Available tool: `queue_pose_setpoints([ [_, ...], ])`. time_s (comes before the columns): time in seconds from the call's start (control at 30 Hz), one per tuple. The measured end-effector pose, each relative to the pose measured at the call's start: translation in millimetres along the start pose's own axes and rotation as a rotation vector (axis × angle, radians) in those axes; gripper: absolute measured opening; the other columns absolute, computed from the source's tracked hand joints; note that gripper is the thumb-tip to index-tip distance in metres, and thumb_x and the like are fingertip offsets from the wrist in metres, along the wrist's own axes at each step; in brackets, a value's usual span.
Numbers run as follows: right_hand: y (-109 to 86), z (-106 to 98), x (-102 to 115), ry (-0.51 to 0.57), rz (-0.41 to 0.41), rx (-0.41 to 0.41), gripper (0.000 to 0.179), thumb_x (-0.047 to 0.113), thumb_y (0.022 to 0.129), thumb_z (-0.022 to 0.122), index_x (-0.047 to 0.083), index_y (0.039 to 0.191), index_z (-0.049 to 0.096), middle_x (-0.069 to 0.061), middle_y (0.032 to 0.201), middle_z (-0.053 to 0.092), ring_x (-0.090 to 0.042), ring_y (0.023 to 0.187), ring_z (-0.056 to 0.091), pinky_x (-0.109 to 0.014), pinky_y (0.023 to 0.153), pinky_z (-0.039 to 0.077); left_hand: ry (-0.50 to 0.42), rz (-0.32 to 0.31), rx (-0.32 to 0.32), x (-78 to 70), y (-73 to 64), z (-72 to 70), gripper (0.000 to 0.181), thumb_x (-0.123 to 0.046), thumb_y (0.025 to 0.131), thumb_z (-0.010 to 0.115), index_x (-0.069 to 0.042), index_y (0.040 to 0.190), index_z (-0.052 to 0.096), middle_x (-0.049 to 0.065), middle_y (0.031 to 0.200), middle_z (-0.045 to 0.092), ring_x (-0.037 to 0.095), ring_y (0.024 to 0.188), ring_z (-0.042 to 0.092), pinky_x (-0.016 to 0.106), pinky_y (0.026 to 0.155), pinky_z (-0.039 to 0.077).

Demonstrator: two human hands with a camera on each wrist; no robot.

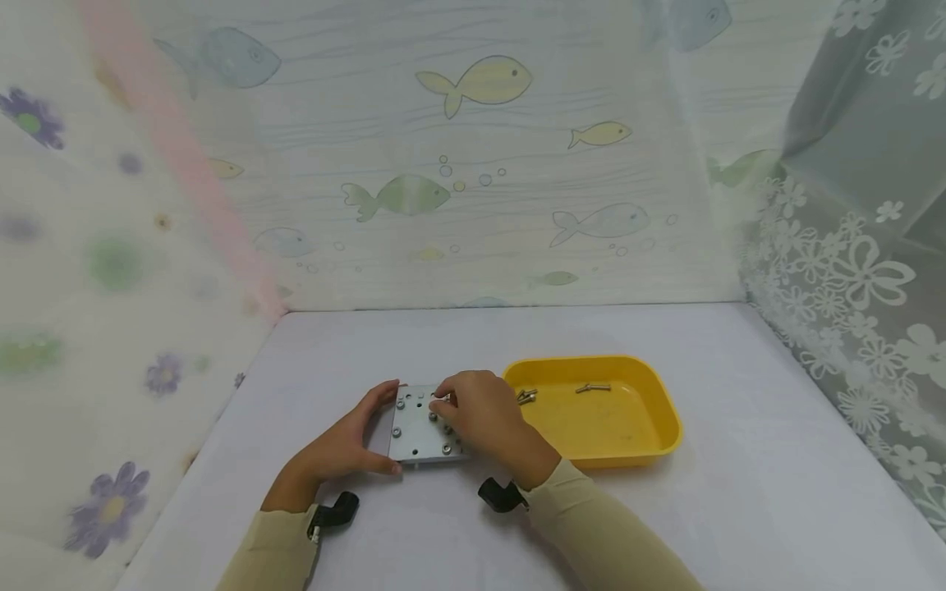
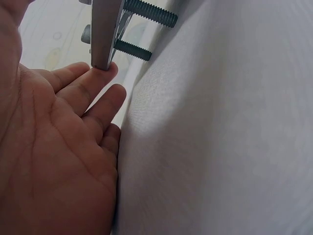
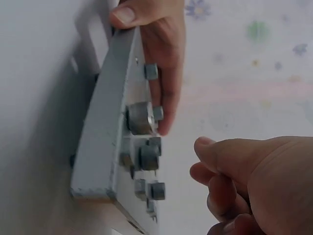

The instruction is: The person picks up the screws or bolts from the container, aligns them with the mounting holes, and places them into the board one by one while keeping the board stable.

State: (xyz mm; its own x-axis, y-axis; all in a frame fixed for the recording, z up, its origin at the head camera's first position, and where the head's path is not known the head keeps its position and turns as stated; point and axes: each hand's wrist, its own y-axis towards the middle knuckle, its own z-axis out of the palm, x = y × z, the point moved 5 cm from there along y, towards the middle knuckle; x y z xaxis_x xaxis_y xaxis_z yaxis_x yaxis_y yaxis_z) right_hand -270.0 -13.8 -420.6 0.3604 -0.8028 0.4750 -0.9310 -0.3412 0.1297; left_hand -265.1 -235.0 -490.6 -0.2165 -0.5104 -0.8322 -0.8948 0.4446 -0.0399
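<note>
My left hand [image 1: 342, 443] holds a light metal plate [image 1: 414, 447] by its left side, thumb at the near edge and fingers at the far edge. Several bolts with socket heads, one a bolt [image 1: 397, 432] near the left edge, stand in the plate. Below it, threaded shanks [image 2: 150, 13] stick out in the left wrist view. Over the plate's far right part is my right hand [image 1: 484, 414], its thumb and index finger close together. In the right wrist view the right-hand fingers [image 3: 222, 191] are curled, and anything between them is hidden.
A yellow tray [image 1: 658, 443] stands right of the plate, close by my right hand. Several loose bolts [image 1: 526, 396] lie at its left side, with more bolts [image 1: 594, 387] near its back. White cloth covers the table [image 1: 739, 492], and patterned curtains [image 1: 473, 164] surround it.
</note>
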Motion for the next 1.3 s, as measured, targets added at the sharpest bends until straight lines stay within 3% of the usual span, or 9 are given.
queue_pose_setpoints([
  [0.3, 9.2, -22, -16, 0.195, 0.004, 0.068, 0.018, 0.04, 0.095, 0.075, 0.028, 0.106, 0.081, 0.009, 0.075, 0.062, -0.012, 0.071, 0.055, -0.025, 0.058, 0.045, -0.002, 0.0, -0.01, 1.8, 2.6, -0.4, 0.133, -0.035, 0.06, 0.101, -0.027, 0.165, 0.019, 0.003, 0.169, 0.031, 0.032, 0.16, 0.015, 0.069, 0.123, 0.007],
  [0.47, 10.7, -38, -32, 0.272, -0.037, 0.105, 0.014, 0.036, 0.093, 0.077, 0.027, 0.104, 0.081, 0.008, 0.079, 0.064, -0.016, 0.074, 0.057, -0.026, 0.057, 0.047, -0.011, 0.022, -0.013, -2.9, 2.5, -1.4, 0.133, -0.032, 0.059, 0.101, -0.022, 0.165, 0.02, 0.001, 0.168, 0.032, 0.03, 0.16, 0.018, 0.066, 0.124, 0.007],
  [0.67, 7.4, -53, -55, 0.359, -0.008, 0.174, 0.011, 0.032, 0.092, 0.079, 0.03, 0.103, 0.081, 0.003, 0.082, 0.066, -0.02, 0.074, 0.06, -0.029, 0.06, 0.051, -0.016, 0.027, -0.001, -3.7, 1.6, -0.4, 0.134, -0.031, 0.06, 0.101, -0.019, 0.165, 0.019, 0.002, 0.168, 0.032, 0.03, 0.16, 0.017, 0.066, 0.124, 0.006],
  [0.87, 7.1, -62, -80, 0.384, 0.015, 0.2, 0.01, 0.036, 0.092, 0.079, 0.035, 0.101, 0.081, 0.001, 0.084, 0.068, -0.019, 0.076, 0.058, -0.028, 0.063, 0.049, -0.032, 0.023, -0.005, -1.5, 0.7, 0.3, 0.135, -0.031, 0.059, 0.102, -0.019, 0.165, 0.019, 0.002, 0.169, 0.031, 0.03, 0.16, 0.015, 0.065, 0.125, 0.005],
  [1.1, 7.1, -70, -103, 0.428, -0.037, 0.228, 0.018, 0.033, 0.09, 0.081, 0.027, 0.107, 0.082, 0.004, 0.092, 0.076, -0.019, 0.079, 0.06, -0.028, 0.066, 0.049, -0.017, 0.021, -0.006, 2.7, 1.1, 1.6, 0.134, -0.034, 0.059, 0.101, -0.021, 0.165, 0.02, 0.002, 0.169, 0.031, 0.031, 0.16, 0.015, 0.068, 0.124, 0.005],
  [1.3, 4.9, -78, -122, 0.394, -0.009, 0.235, 0.024, 0.037, 0.088, 0.083, 0.025, 0.109, 0.082, 0.005, 0.097, 0.075, -0.018, 0.085, 0.059, -0.028, 0.072, 0.051, -0.024, 0.018, -0.011, 2.2, 0.5, 1.0, 0.135, -0.034, 0.058, 0.102, -0.022, 0.165, 0.019, 0.001, 0.169, 0.03, 0.031, 0.161, 0.013, 0.067, 0.124, 0.005],
])
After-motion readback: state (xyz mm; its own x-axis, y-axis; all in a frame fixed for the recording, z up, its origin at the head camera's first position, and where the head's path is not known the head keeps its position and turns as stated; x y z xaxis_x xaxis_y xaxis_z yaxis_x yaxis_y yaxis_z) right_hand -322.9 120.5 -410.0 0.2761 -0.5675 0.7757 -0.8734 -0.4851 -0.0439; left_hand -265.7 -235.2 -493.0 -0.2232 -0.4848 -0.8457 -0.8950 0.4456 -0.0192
